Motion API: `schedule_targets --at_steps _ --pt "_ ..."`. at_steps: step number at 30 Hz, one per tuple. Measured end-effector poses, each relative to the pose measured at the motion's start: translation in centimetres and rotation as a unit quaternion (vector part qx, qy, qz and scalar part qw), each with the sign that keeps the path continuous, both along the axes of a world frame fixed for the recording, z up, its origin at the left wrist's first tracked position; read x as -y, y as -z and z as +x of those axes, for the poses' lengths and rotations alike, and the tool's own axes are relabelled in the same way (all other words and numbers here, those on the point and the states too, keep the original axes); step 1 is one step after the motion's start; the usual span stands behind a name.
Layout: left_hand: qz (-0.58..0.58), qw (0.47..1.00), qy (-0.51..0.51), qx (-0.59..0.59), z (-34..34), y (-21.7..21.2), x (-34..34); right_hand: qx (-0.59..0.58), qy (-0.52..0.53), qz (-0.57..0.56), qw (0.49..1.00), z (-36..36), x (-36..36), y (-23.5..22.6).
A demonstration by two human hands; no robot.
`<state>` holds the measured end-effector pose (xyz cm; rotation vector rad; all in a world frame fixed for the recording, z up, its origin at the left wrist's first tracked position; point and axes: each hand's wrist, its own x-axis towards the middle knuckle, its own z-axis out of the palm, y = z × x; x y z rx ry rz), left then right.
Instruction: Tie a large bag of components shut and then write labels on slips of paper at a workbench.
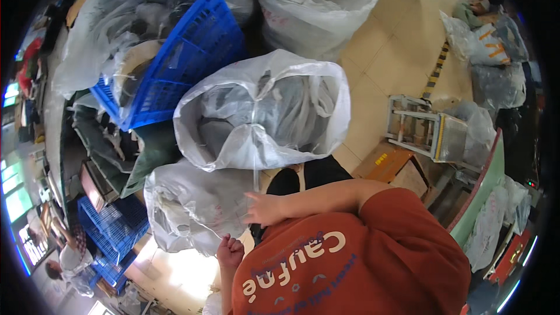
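Your right hand (pixel 265 209) rests open-fingered on the lower clear sack (pixel 186 210) on the floor, left hand (pixel 231 251) fisted empty beside it; the thin film could tear or slip.

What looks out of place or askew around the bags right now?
The blue crate sits tilted on the pile, stuffed with plastic-wrapped items, leaning over the open white sack. Nothing looks spilled. Right hand touches the lower sack; left hand is fisted.
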<state>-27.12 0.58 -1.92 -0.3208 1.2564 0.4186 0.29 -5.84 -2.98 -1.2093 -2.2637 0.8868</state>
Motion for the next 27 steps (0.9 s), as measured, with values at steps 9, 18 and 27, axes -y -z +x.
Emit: schedule_targets --at_steps 9,18,27 --pt "0.316 0.895 0.054 -0.31 3.0 -0.4 -10.3 -0.091 0.08 -0.197 0.973 1.8 1.7 2.1" --pt "0.559 0.504 0.637 -0.167 17.8 -1.9 -9.9 -0.67 0.321 -0.353 0.568 3.6 -11.4 2.3" --pt "0.596 0.46 0.428 -0.5 19.5 3.2 -16.7 -0.41 0.478 -0.394 0.67 8.7 -19.5 2.2"
